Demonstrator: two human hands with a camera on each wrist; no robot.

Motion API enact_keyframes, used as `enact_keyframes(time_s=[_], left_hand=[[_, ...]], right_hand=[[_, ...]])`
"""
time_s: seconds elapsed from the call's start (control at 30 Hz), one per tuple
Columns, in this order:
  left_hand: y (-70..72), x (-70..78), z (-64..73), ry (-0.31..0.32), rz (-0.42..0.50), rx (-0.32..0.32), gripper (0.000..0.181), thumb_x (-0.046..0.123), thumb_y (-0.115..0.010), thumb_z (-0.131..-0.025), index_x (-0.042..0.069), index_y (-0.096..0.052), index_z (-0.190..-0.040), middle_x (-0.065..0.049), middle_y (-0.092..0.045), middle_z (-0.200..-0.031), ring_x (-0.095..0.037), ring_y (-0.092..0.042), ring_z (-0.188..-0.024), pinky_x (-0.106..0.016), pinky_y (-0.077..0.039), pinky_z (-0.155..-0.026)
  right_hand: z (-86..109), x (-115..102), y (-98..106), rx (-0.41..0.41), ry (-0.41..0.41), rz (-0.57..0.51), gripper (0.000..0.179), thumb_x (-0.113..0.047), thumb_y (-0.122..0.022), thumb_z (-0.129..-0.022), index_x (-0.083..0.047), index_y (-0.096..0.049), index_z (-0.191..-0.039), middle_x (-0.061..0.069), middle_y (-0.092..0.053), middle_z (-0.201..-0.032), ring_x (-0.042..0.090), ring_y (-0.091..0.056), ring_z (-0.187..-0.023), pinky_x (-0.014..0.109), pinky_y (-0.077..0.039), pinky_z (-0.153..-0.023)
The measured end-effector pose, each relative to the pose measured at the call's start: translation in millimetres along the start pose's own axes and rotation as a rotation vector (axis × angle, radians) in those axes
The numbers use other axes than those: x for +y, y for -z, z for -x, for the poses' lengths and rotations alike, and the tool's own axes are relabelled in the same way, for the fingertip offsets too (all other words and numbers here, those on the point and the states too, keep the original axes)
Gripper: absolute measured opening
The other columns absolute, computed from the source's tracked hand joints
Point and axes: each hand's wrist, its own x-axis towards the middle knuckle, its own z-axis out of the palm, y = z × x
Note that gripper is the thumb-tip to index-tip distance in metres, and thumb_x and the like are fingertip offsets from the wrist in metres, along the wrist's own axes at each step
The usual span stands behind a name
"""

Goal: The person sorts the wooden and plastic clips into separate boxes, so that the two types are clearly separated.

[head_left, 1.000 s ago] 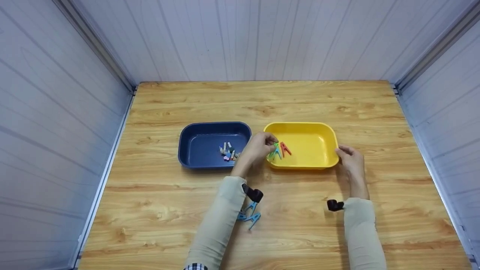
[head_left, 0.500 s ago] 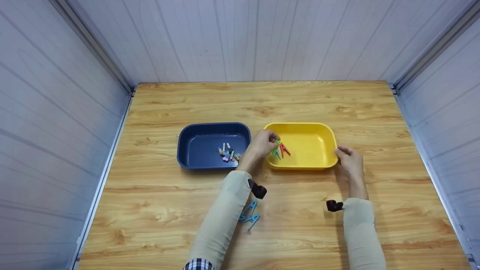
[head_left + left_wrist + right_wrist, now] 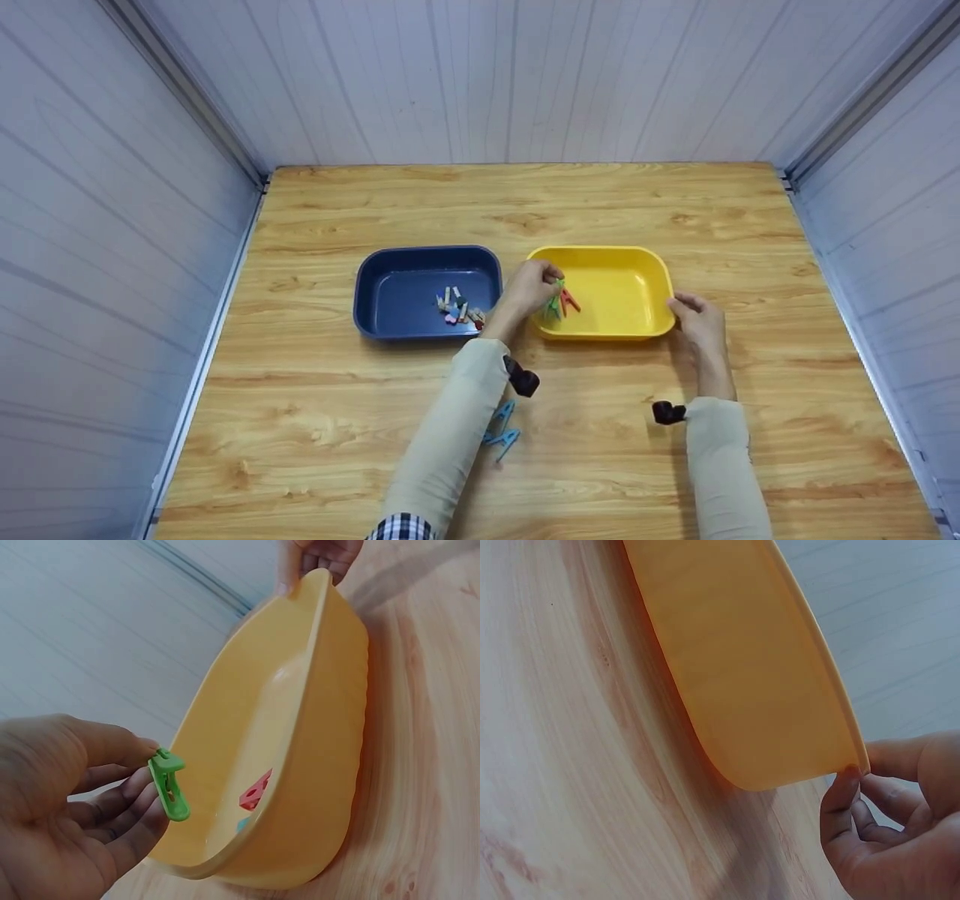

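My left hand (image 3: 529, 286) is over the left end of the yellow basin (image 3: 600, 335). Between thumb and fingers it pinches a green clothespin (image 3: 171, 784), seen clearly in the left wrist view. Beneath it inside the basin lies a red clothespin (image 3: 256, 791), with a bluish-green bit (image 3: 243, 824) partly hidden by the wall. At the basin's right end, my right hand (image 3: 701, 322) pinches the rim; the right wrist view shows the thumb and a finger (image 3: 844, 795) on either side of the edge.
Left of the yellow basin stands a dark blue basin (image 3: 390, 304) holding several small decorated wooden clips (image 3: 454, 307). Several blue clothespins (image 3: 507, 439) lie on the wooden table (image 3: 300, 420) beside the left forearm, which partly covers them. Pale panel walls (image 3: 480, 82) enclose the back and sides.
My left hand has shifted slightly right, further over the yellow basin, with the green clothespin. The right hand stays at the rim.
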Motion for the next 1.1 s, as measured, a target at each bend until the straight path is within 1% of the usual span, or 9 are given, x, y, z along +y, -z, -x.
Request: enact_keyframes(time_s=[0.1,0.3,0.43,0.53,0.7,0.93,1.1], left_hand=[[-0.8,0.3,-1.0,0.014,0.017,0.000,0.015,0.009,-0.063,-0.089,0.007,-0.068,-0.103,-0.005,-0.065,-0.098,-0.012,-0.056,-0.088,-0.025,-0.049,-0.082],[-0.6,2.0,-1.0,-0.016,-0.012,0.015,0.015,0.012,-0.064,-0.089,0.007,-0.069,-0.102,-0.005,-0.067,-0.097,-0.012,-0.058,-0.087,-0.024,-0.049,-0.082],[-0.7,2.8,-0.7,0.005,-0.005,0.028,0.015,0.015,-0.065,-0.089,0.008,-0.069,-0.103,-0.003,-0.066,-0.096,-0.011,-0.057,-0.086,-0.024,-0.048,-0.081],[-0.9,2.8,-0.8,0.009,0.020,0.036,0.020,0.017,-0.065,-0.090,0.007,-0.068,-0.106,-0.003,-0.065,-0.097,-0.011,-0.056,-0.087,-0.024,-0.048,-0.081],[-1.3,0.1,-1.7,-0.021,0.044,0.027,0.024,0.015,-0.065,-0.090,0.002,-0.066,-0.110,-0.007,-0.064,-0.099,-0.013,-0.056,-0.088,-0.023,-0.048,-0.081],[-1.1,-5.7,0.0,-0.041,0.033,0.020,0.024,0.015,-0.066,-0.089,0.002,-0.067,-0.109,-0.006,-0.064,-0.095,-0.012,-0.055,-0.085,-0.021,-0.046,-0.076],[1.4,-8.1,6.7,-0.058,0.059,0.007,0.021,0.014,-0.065,-0.090,0.003,-0.066,-0.107,-0.006,-0.064,-0.095,-0.012,-0.055,-0.085,-0.022,-0.047,-0.077]], right_hand=[[0.8,0.3,0.6,-0.003,0.005,0.015,0.045,-0.020,-0.059,-0.094,0.000,-0.052,-0.134,-0.013,-0.058,-0.091,0.008,-0.059,-0.090,0.015,-0.050,-0.075],[2.0,0.1,0.3,-0.007,-0.014,-0.013,0.045,-0.020,-0.059,-0.094,0.000,-0.052,-0.134,-0.011,-0.058,-0.092,0.010,-0.058,-0.095,0.019,-0.050,-0.080],[2.1,-0.1,-0.4,-0.013,-0.012,0.009,0.045,-0.020,-0.058,-0.095,-0.001,-0.052,-0.134,-0.012,-0.058,-0.094,0.013,-0.058,-0.100,0.019,-0.050,-0.080],[1.6,-0.4,-1.2,-0.012,-0.010,0.016,0.045,-0.020,-0.058,-0.095,0.000,-0.052,-0.134,-0.013,-0.057,-0.093,0.013,-0.058,-0.099,0.019,-0.050,-0.079],[0.0,-0.6,-1.4,0.006,-0.005,0.004,0.044,-0.018,-0.060,-0.094,0.001,-0.053,-0.132,-0.012,-0.058,-0.089,0.010,-0.060,-0.092,0.017,-0.050,-0.076],[0.5,-0.8,-0.3,0.001,0.003,0.023,0.045,-0.019,-0.058,-0.094,0.000,-0.052,-0.134,-0.011,-0.058,-0.094,0.012,-0.059,-0.096,0.017,-0.050,-0.078],[1.0,-0.2,-0.8,0.001,0.017,0.019,0.044,-0.018,-0.059,-0.094,0.001,-0.052,-0.133,-0.010,-0.059,-0.094,0.012,-0.060,-0.095,0.017,-0.050,-0.077]])
